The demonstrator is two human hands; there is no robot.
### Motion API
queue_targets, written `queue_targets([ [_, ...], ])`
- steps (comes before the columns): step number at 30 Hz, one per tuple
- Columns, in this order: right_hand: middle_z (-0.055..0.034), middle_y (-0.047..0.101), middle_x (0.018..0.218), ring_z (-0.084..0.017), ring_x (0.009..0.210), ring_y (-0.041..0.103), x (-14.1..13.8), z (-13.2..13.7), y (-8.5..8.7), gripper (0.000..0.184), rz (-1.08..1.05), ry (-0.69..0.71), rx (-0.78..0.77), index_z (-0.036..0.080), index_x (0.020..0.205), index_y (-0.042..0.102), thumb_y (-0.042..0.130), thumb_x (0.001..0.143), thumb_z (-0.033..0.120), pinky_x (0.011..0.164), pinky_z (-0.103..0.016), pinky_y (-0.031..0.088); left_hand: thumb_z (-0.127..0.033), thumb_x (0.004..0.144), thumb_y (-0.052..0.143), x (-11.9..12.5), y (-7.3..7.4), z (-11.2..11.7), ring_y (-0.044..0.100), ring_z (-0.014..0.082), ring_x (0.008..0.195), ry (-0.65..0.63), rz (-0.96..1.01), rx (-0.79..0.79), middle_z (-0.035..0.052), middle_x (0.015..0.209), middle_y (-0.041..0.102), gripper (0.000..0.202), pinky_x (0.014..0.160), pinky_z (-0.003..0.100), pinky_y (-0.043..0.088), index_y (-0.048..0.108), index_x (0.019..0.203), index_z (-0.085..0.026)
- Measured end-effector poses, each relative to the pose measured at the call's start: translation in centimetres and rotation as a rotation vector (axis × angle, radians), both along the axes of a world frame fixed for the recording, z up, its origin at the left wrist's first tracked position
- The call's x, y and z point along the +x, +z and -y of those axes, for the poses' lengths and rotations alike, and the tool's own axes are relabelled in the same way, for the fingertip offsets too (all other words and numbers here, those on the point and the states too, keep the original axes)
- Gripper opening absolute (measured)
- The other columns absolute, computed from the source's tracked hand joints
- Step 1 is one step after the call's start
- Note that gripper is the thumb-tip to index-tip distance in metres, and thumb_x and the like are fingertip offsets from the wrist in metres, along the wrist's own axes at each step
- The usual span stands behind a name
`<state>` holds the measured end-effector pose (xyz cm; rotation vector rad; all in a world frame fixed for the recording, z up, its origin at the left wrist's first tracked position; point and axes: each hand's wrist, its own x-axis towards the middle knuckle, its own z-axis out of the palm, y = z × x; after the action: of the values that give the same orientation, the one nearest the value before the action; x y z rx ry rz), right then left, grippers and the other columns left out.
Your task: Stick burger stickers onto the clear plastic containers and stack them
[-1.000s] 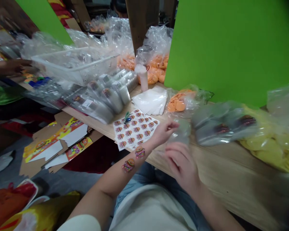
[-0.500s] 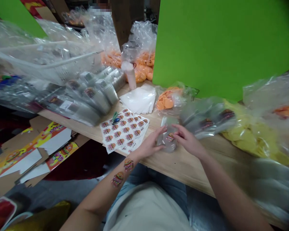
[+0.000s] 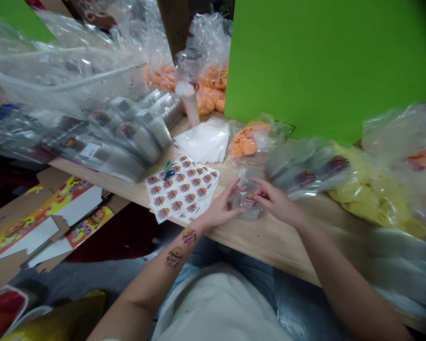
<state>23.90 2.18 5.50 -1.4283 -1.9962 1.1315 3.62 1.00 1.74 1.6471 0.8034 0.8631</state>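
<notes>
On the wooden table in front of me lies a clear plastic container (image 3: 250,214) with a small burger-character sticker (image 3: 250,200) on its face. My left hand (image 3: 222,207) grips the container's left side, thumb near the lower end and fingers toward the upper end. From the right, my right hand (image 3: 275,201) reaches over it, index finger stretched out and the other fingers loosely bent beside the sticker; nothing shows in its grasp. Left of the container are sheets of burger stickers (image 3: 177,192), with a small green-and-blue tool (image 3: 169,173) on top. Two burger stickers (image 3: 173,257) are on my left forearm.
White sheets (image 3: 202,142) and a bag of orange pieces (image 3: 246,142) lie behind the container. Bagged stickered containers (image 3: 308,173) and yellow pieces (image 3: 379,203) are on the right. Stacked clear cups (image 3: 138,137), a white basket (image 3: 92,90) and a green panel (image 3: 323,71) stand around the table.
My right hand's fingers have shifted slightly off the sticker. My left hand's fingers have spread a little more around the container. The camera view has moved slightly.
</notes>
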Motion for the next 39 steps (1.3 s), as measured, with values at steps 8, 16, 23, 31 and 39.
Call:
queue_targets([
  [8, -0.0107, 0.06, 0.096, -0.025, 0.091, 0.056, -0.2, 1.7, -1.0, 0.056, 0.312, -0.151, 0.342, 0.013, 0.136, 0.034, 0.047, 0.083, 0.025, 0.081, -0.042, 0.046, -0.029, 0.078, 0.063, 1.5, 0.0, -0.3, 0.051, 0.0215, 0.113, 0.183, -0.088, 0.085, 0.0089, 0.116, 0.058, 0.075, 0.103, 0.04, 0.032, 0.021, 0.14, -0.021],
  [16, -0.0115, 0.054, 0.123, -0.031, 0.115, 0.045, -0.8, 3.2, -1.6, 0.083, 0.338, -0.086, 0.513, 0.024, 0.142, 0.018, 0.064, 0.074, 0.038, 0.094, -0.051, 0.038, -0.034, 0.076, 0.065, -0.3, 0.9, -0.2, 0.049, 0.0216, 0.116, 0.401, 0.029, 0.014, 0.0096, 0.124, 0.053, 0.06, 0.096, 0.036, 0.037, 0.039, 0.129, -0.023],
  [23, -0.0081, 0.048, 0.131, -0.023, 0.119, 0.045, -0.6, 4.3, 0.6, 0.083, 0.013, -0.042, 0.437, 0.028, 0.142, 0.014, 0.064, 0.076, 0.035, 0.101, -0.044, 0.037, -0.032, 0.07, 0.071, -0.2, 4.7, 1.4, 0.062, 0.0137, 0.082, 0.027, 0.487, -0.807, 0.0066, 0.097, 0.064, 0.036, 0.077, 0.027, 0.046, 0.058, 0.099, -0.016],
  [31, -0.0113, 0.049, 0.127, -0.025, 0.12, 0.044, 4.8, 4.1, 4.1, 0.057, 0.379, 0.052, 0.621, 0.023, 0.134, 0.035, 0.056, 0.082, 0.031, 0.1, -0.045, 0.038, -0.042, 0.071, 0.067, 2.5, 5.0, 0.6, 0.054, 0.0125, 0.072, 0.098, -0.003, -0.214, 0.0006, 0.077, 0.058, 0.032, 0.067, 0.025, 0.042, 0.059, 0.087, -0.015],
  [39, -0.0091, 0.064, 0.112, -0.028, 0.099, 0.061, 14.1, -4.2, 6.1, 0.054, 0.419, 0.05, 0.395, 0.021, 0.112, 0.061, 0.07, 0.059, 0.028, 0.083, -0.041, 0.051, -0.022, 0.084, 0.051, 3.1, 6.5, -0.2, 0.055, 0.0159, 0.091, 0.025, -0.416, 0.367, 0.0053, 0.096, 0.059, 0.018, 0.081, 0.028, 0.043, 0.057, 0.1, -0.018],
])
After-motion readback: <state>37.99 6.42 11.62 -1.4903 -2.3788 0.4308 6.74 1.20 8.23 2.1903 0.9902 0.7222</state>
